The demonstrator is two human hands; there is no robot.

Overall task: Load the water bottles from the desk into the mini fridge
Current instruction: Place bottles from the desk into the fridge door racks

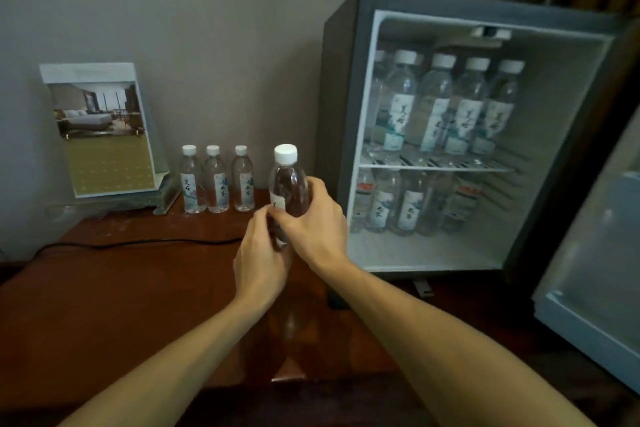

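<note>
We hold a clear bottle (290, 184) upright over the surface (138, 288), just left of the open fridge (334, 97). It has a white cap and a white label. Our left grip (261, 256) and right grip (313, 218) both curl round its lower part.

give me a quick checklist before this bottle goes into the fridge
1. Grip: left hand and right hand hold the bottle upright: ok.
2. Cap on: ok; tightness: cannot tell.
3. Door open: ok.
4. Room in mini fridge: bare space right of upper row: ok.
5. Desk cleared: not ok, three bottles stand by the wall.
</note>
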